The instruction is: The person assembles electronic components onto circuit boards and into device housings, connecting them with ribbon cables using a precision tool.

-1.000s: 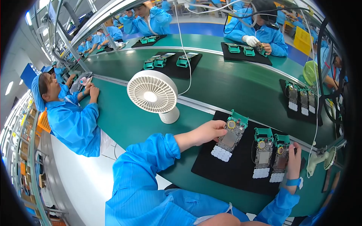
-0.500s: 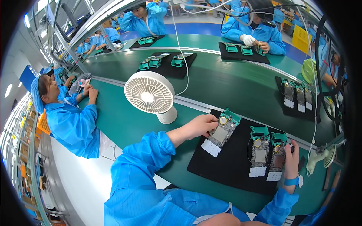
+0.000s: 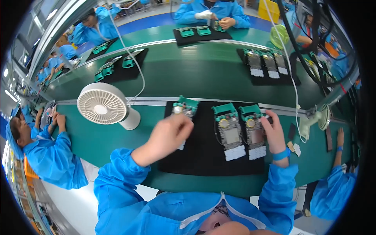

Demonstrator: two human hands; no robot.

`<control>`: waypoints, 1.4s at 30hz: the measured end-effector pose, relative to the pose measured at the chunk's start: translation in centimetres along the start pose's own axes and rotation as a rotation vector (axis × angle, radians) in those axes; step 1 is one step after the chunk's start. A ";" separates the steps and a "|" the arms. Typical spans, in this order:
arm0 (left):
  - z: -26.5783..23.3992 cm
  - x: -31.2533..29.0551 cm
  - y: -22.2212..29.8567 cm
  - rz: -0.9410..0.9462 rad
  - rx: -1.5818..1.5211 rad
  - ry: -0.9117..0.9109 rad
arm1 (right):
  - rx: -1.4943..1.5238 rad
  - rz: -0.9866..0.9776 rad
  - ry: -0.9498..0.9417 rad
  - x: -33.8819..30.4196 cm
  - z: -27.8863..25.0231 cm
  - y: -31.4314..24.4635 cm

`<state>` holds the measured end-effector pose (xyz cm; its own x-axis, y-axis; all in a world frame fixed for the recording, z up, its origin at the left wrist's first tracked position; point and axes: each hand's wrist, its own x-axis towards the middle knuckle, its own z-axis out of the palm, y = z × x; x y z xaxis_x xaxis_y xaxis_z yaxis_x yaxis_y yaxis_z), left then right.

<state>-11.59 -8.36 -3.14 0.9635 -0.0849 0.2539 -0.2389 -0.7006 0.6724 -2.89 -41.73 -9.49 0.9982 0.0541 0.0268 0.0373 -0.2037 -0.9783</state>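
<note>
Three circuit boards with green plastic brackets and white tabs lie on a black mat. My left hand is over the left circuit board, its fingers curled together and covering most of that board. Whether anything is inside those fingers is hidden. At the right circuit board, my right hand has its thumb and forefinger bent against the right edge, near the green bracket. Between them rests the middle circuit board, which neither hand touches. A round yellow part shows on each of the middle and right boards.
A white fan stands left of the mat. A small pale green fan and a hanging white cable are at the right. Beyond the metal rail, another black mat holds boards. Co-workers sit at left, right and across.
The view has swung right, so the bench appears further left. My left hand has come off the left board's edge to in front of it, fingers curled. My right hand stays at the right board.
</note>
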 end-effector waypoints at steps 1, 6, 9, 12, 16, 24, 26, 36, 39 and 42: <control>1.3 -0.5 0.9 -0.007 -0.148 -0.069 | -0.087 -0.059 0.027 0.0 0.1 0.1; 6.1 -0.7 1.5 0.055 -0.225 -0.216 | -0.622 -0.481 0.239 -1.2 0.4 -1.4; 7.2 0.0 2.5 -0.317 -0.387 -0.416 | -0.292 -0.455 0.132 -3.1 2.0 -3.1; 8.0 0.5 2.5 -0.326 -0.426 -0.494 | -0.110 -0.334 -0.002 -4.9 3.8 -2.2; 7.5 0.1 1.6 -0.082 -0.087 -0.355 | -0.385 -0.383 -0.131 -7.0 4.7 -1.7; 8.8 -0.2 0.7 0.208 0.037 -0.189 | -0.461 -0.466 -0.129 -8.6 5.7 -0.2; 8.9 -0.3 0.4 0.211 0.033 -0.183 | -0.486 -0.406 -0.143 -8.3 5.9 -0.2; 9.2 -0.2 0.1 0.167 -0.028 -0.177 | -0.576 -0.503 -0.145 -8.2 6.8 -0.1; 9.3 -0.2 0.2 0.124 -0.042 -0.192 | -0.536 -0.393 -0.154 -8.3 6.7 -0.1; 9.3 -0.1 0.0 0.108 -0.055 -0.196 | -0.509 -0.381 -0.154 -8.3 6.7 -0.2</control>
<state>-10.59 -14.96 -9.61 0.9357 -0.2969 0.1905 -0.3431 -0.6403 0.6872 -11.47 -35.55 -10.94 0.8940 0.3453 0.2856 0.4423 -0.5783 -0.6855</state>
